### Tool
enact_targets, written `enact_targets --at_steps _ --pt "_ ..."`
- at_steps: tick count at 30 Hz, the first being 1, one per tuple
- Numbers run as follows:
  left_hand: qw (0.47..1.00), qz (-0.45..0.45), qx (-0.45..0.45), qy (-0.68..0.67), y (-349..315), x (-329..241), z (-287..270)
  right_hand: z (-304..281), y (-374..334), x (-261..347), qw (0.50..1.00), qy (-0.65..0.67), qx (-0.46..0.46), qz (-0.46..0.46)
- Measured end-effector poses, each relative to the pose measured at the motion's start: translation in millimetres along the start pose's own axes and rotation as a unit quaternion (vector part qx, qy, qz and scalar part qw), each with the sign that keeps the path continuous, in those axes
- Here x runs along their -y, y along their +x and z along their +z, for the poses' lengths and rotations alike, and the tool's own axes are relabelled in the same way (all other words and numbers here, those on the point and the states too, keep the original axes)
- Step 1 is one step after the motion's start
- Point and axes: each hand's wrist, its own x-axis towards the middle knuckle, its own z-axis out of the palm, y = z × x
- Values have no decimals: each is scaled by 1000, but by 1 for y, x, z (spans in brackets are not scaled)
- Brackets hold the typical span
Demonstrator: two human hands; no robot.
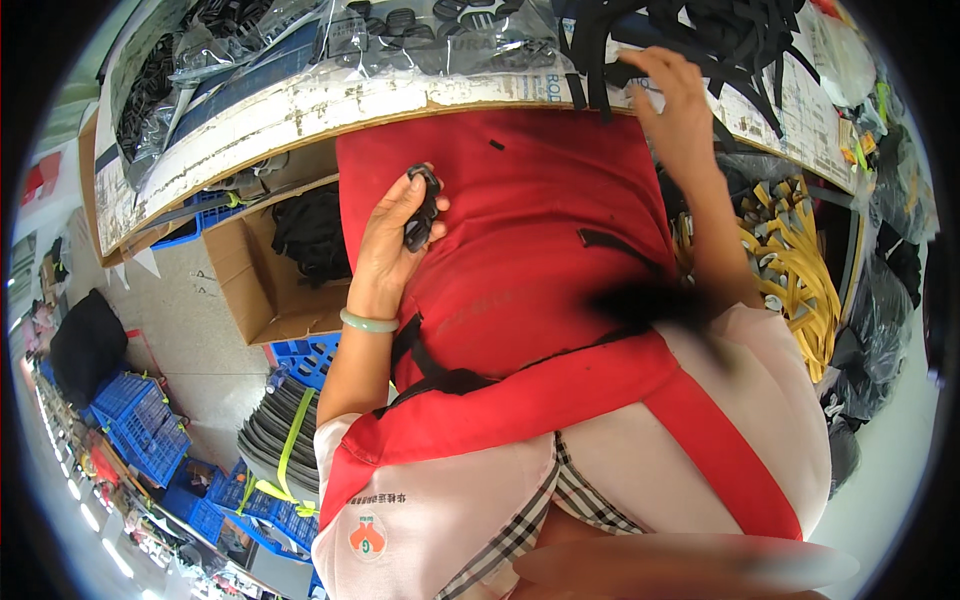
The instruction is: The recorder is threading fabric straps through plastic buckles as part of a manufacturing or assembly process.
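Note:
My left hand (pixel 392 225) is closed around a black plastic buckle piece (pixel 421 208), held above my red apron (pixel 500 210). More than one such piece may be in that grip; the fingers hide part of it. At the table's front edge, my right hand (pixel 678 110) reaches over black webbing straps (pixel 597 60). Its thumb and forefinger are apart, with the fingertips beside the straps. A tangled heap of the same straps (pixel 735 40) lies just beyond it.
Clear bags of black buckles (pixel 430 35) lie on the worn white table (pixel 300 115). Below it stands a cardboard box (pixel 245 285) with black items. Yellow straps (pixel 800 260) hang at the right. Blue crates (pixel 140 425) and a bundled black coil (pixel 280 430) are on the left.

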Motion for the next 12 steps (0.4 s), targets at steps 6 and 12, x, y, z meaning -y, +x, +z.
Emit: enact_targets --at_steps 6,12 --pt "994 -22 68 78 6 2 15 13 3 -69 999 -11 -15 -38" --pt "989 36 57 129 2 7 35 -6 26 -28 995 59 -73 -16"
